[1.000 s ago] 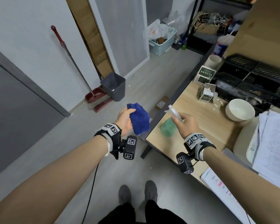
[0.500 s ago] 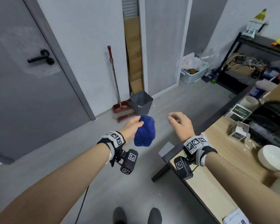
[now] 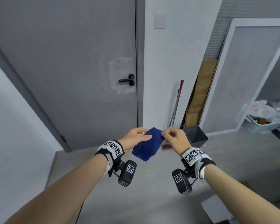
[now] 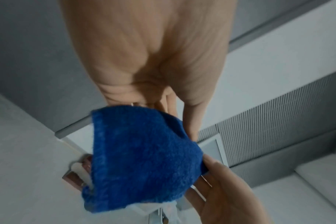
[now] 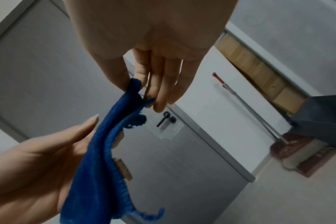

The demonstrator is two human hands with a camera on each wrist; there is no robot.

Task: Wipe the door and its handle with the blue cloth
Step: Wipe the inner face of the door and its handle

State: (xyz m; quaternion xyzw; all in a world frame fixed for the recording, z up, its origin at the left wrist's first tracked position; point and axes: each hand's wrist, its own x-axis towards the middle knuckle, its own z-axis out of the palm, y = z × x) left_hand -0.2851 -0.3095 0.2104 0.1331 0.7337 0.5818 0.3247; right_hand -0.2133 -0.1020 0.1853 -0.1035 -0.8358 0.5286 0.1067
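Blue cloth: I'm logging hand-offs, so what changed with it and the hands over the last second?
The right hand let go of the spray bottle on the wooden table, swung left and pinched the top edge of the blue terry cloth. The view turned toward the grey door. The left hand kept holding the cloth.

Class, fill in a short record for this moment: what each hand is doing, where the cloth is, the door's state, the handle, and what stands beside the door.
left hand: holds cloth
right hand: pinches cloth edge
cloth: between both hands, clear of door
door: grey, closed
handle: black lever, untouched
beside door: mop, bin
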